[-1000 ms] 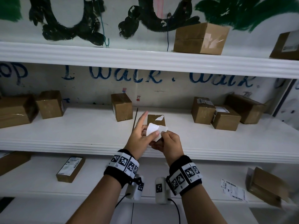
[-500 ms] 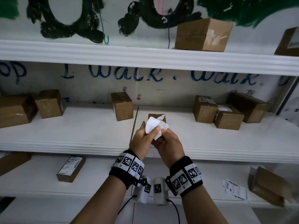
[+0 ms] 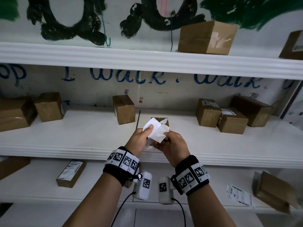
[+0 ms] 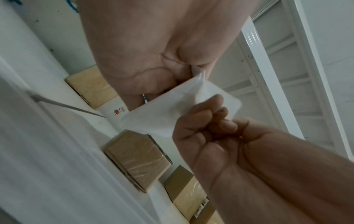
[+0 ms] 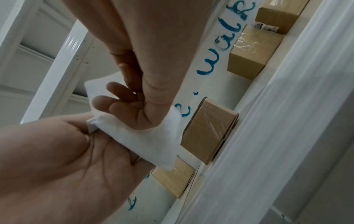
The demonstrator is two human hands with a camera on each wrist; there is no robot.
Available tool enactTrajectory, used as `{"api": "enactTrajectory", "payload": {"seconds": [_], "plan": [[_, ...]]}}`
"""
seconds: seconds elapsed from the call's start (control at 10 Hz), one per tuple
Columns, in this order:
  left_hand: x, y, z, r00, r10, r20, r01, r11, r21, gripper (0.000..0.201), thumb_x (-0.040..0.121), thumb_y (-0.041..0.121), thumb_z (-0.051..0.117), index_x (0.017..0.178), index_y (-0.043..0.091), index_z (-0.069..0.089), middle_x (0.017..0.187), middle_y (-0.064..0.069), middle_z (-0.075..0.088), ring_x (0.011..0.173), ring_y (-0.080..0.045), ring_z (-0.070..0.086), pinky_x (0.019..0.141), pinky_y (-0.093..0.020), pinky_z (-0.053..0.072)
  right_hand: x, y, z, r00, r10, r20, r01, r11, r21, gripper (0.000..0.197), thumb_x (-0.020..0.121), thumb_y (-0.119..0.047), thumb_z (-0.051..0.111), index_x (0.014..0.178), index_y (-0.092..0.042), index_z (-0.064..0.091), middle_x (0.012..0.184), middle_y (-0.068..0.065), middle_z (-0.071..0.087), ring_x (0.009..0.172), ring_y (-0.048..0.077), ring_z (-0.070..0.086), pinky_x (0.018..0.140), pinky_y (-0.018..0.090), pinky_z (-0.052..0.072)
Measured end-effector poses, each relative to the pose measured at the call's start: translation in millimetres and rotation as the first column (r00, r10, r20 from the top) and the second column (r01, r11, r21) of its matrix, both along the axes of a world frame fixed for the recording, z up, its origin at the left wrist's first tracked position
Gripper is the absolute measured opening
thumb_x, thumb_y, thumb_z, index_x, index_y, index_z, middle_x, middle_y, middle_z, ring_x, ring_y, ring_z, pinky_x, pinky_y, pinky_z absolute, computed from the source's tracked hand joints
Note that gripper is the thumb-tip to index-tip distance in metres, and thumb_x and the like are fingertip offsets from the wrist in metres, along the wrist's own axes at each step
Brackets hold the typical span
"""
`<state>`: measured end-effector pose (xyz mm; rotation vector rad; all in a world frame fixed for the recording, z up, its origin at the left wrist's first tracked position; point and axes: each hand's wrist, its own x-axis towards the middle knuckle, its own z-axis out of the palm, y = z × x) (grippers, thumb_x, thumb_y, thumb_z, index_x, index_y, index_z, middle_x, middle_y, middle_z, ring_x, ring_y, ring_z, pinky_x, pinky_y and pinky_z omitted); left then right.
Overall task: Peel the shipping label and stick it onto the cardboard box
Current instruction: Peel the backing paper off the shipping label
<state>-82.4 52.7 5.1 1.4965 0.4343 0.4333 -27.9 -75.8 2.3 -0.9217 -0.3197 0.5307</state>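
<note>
White shelves (image 3: 82, 131) run across the frame in three tiers against a painted wall with blue lettering, brown parcels scattered along them. At centre frame both hands meet over the middle shelf, holding a white shipping label (image 3: 155, 130) between them. The left hand (image 3: 139, 140) pinches the label's upper left part with thumb on top and fingers curled beneath; the right hand (image 3: 172, 145) pinches its right edge, fingers curled tight. In the wrist views the sheet bends and splits into two layers at one corner. Just behind the label, at centre, sits a small cardboard box (image 3: 164, 120) with a white scrap on top, mostly hidden. A loose printed sheet (image 3: 238, 194) lies at lower right on the bottom shelf
</note>
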Motion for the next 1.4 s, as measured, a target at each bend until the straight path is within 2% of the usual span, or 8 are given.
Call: {"api": "enactTrajectory", "payload": {"seconds": [0.2,0.4,0.5,0.8,0.9,1.1,1.2,1.4], "plan": [[-1.1,6.9,1.8,0.998,-0.059,0.004,0.058,0.969,-0.239,0.08,0.07,0.051,0.074,0.13,0.0,0.059,0.119,-0.023,0.071,0.108,-0.04,0.07,0.088,-0.043,0.058,-3.5,-7.1,2.4,1.0,-0.013,-0.016,0.013,1.0,0.026,0.037,0.08,-0.01,0.049,0.113,0.007,0.052,0.106,0.032,0.053,0.099,0.043,0.055,0.086,0.055,0.044],[-15.3,17.4,6.8,0.994,-0.016,0.104,0.059,0.905,-0.422,0.042,0.104,0.028,0.049,0.128,-0.005,0.055,0.075,-0.012,0.078,0.056,-0.02,0.074,0.049,-0.024,0.056,-3.6,-23.4,7.1,0.996,0.015,-0.084,-0.005,0.993,0.12,0.035,0.098,-0.003,0.033,0.1,0.016,0.062,0.099,0.03,0.072,0.087,0.037,0.074,0.064,0.042,0.06],[-20.7,18.2,9.3,0.988,-0.012,0.152,0.083,0.879,-0.47,0.042,0.105,0.028,0.046,0.131,-0.004,0.053,0.076,-0.011,0.077,0.053,-0.018,0.073,0.047,-0.022,0.055,-4.8,-28.8,8.3,0.997,0.039,-0.071,-0.031,0.993,0.113,0.034,0.1,-0.003,0.031,0.097,0.011,0.063,0.094,0.025,0.076,0.084,0.035,0.076,0.06,0.039,0.061],[-25.5,15.3,21.2,0.977,0.008,0.212,0.114,0.821,-0.559,0.044,0.105,0.027,0.044,0.139,-0.001,0.052,0.132,-0.025,0.065,0.097,-0.029,0.073,0.08,-0.036,0.062,4.6,-22.1,-1.6,0.958,-0.113,-0.265,0.15,0.981,0.124,0.026,0.098,-0.005,0.044,0.107,0.014,0.06,0.109,0.03,0.07,0.091,0.034,0.075,0.078,0.044,0.062],[-26.8,17.8,24.3,0.971,0.018,0.238,0.126,0.808,-0.576,0.043,0.105,0.027,0.044,0.139,0.001,0.051,0.132,-0.023,0.066,0.097,-0.029,0.072,0.081,-0.036,0.061,13.3,-27.9,-1.5,0.936,-0.069,-0.346,0.151,0.965,0.216,0.014,0.094,-0.012,0.06,0.101,0.001,0.062,0.106,0.015,0.071,0.099,0.028,0.07,0.087,0.022,0.056],[-29.9,23.6,26.3,0.965,0.024,0.26,0.14,0.792,-0.594,0.04,0.106,0.029,0.043,0.136,0.005,0.052,0.116,-0.016,0.071,0.085,-0.024,0.078,0.077,-0.035,0.062,18.3,-27.8,-2.5,0.964,-0.131,-0.232,0.143,0.989,0.037,0.032,0.081,-0.019,0.063,0.102,0.004,0.058,0.108,0.021,0.073,0.114,0.037,0.065,0.095,0.053,0.054],[-29.7,20.4,25.2,0.959,0.018,0.282,0.164,0.779,-0.605,0.039,0.106,0.03,0.042,0.133,0.005,0.055,0.124,-0.019,0.07,0.091,-0.028,0.076,0.078,-0.037,0.063,24.1,-29.0,-1.8,0.933,-0.128,-0.337,0.161,0.984,0.073,0.017,0.087,-0.021,0.061,0.097,-0.008,0.058,0.088,0.007,0.077,0.109,0.034,0.06,0.1,0.047,0.05],[-32.3,21.0,18.7,0.946,0.06,0.319,0.179,0.723,-0.668,0.039,0.105,0.032,0.044,0.128,0.004,0.058,0.128,-0.022,0.068,0.095,-0.032,0.076,0.084,-0.046,0.061,21.1,-42.8,-1.4,0.959,-0.17,-0.227,0.197,0.975,0.104,0.023,0.089,-0.009,0.055,0.108,0.004,0.057,0.119,0.034,0.064,0.108,0.04,0.065,0.104,0.056,0.048]]}}
